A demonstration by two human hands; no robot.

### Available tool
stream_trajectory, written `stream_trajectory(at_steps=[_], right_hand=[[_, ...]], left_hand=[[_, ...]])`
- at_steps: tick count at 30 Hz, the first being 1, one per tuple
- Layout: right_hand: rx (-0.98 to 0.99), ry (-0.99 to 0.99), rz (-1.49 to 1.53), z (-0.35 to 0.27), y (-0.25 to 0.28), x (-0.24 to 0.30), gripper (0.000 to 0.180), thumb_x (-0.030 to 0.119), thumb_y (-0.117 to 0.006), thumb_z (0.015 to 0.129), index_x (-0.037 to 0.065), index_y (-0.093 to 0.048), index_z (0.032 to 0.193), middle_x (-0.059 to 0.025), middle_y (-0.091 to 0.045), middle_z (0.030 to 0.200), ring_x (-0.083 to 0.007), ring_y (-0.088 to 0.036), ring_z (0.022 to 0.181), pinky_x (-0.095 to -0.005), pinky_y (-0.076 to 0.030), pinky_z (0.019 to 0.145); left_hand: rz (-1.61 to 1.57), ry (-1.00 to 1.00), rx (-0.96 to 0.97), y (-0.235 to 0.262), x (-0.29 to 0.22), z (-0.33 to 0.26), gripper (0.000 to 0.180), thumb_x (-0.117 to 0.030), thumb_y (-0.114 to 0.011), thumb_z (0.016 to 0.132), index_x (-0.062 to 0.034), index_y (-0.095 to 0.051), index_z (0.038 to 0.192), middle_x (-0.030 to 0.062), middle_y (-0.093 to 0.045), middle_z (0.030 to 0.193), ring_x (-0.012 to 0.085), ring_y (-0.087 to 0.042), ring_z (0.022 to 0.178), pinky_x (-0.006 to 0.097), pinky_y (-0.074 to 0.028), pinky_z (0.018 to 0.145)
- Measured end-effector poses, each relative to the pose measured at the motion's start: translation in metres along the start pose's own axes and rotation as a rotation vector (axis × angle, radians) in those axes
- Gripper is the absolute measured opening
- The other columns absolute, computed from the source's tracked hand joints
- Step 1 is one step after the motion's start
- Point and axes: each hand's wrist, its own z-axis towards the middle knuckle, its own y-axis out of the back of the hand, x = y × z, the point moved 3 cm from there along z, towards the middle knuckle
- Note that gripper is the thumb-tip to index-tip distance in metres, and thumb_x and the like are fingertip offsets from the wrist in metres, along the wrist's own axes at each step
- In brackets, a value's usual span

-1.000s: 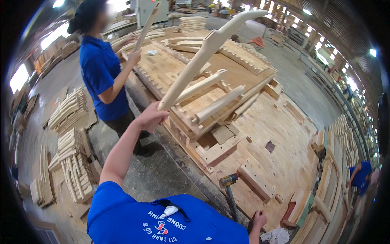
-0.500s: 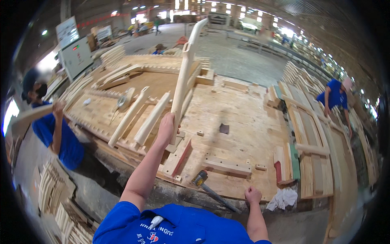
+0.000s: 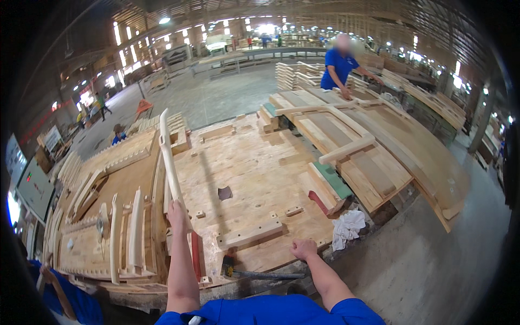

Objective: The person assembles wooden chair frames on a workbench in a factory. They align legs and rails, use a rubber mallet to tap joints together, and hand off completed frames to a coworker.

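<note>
My left hand [image 3: 176,214] is closed round the lower end of a long, slightly bent wooden chair leg [image 3: 168,157]. The leg rises away from me, with a slot showing near its upper part. My right hand [image 3: 304,249] is a fist by the front edge of the plywood worktable [image 3: 254,151], with nothing showing in it. Between my arms lies a hammer [image 3: 271,275] with a dark handle and a yellow-and-black head. A drilled wooden bar [image 3: 250,234] is fixed on the plywood ahead of it. Right of my fist hangs a crumpled white cloth [image 3: 348,227].
Shaped wooden pieces [image 3: 136,227] lie on the left part of the table. A co-worker in blue [image 3: 340,67] leans over a wooden frame [image 3: 352,146] on the right. Another person's blue sleeve [image 3: 70,298] shows at lower left. A green-topped block [image 3: 331,180] stands at the table's right side.
My view has swung to the right, so the table and the left co-worker appear farther left. My left hand still grips the chair leg; my right hand remains a fist.
</note>
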Motion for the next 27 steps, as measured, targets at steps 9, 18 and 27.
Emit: stream_trajectory(at_steps=[9,18,27], right_hand=[[0.043,-0.006,0.003,-0.003,0.003,-0.002,0.025,0.043,-0.061,0.072,0.018,-0.063,0.072,-0.0077,-0.067,0.075,-0.0285,-0.065,0.076,-0.0424,-0.05,0.069],[0.052,-0.007,0.024,-0.003,0.0,-0.003,0.025,0.043,-0.061,0.072,0.018,-0.064,0.073,-0.0084,-0.066,0.075,-0.0296,-0.065,0.075,-0.0438,-0.051,0.067],[0.109,0.009,0.044,0.0,0.003,-0.002,0.026,0.043,-0.058,0.075,0.018,-0.064,0.078,-0.0087,-0.067,0.079,-0.0302,-0.065,0.081,-0.0452,-0.049,0.074]], left_hand=[[-0.004,0.036,-0.047,0.005,0.001,-0.02,0.039,-0.024,-0.039,0.089,-0.0005,-0.052,0.118,0.0103,-0.055,0.076,0.0196,-0.057,0.058,0.033,-0.048,0.044],[-0.022,-0.061,-0.079,0.021,0.007,-0.033,0.038,-0.021,-0.04,0.089,-0.0012,-0.053,0.119,0.0092,-0.054,0.078,0.0174,-0.057,0.059,0.032,-0.049,0.045],[-0.105,0.019,-0.072,0.015,0.004,-0.04,0.036,-0.024,-0.04,0.09,-0.0013,-0.052,0.115,0.0078,-0.052,0.074,0.0165,-0.054,0.058,0.031,-0.048,0.045]])
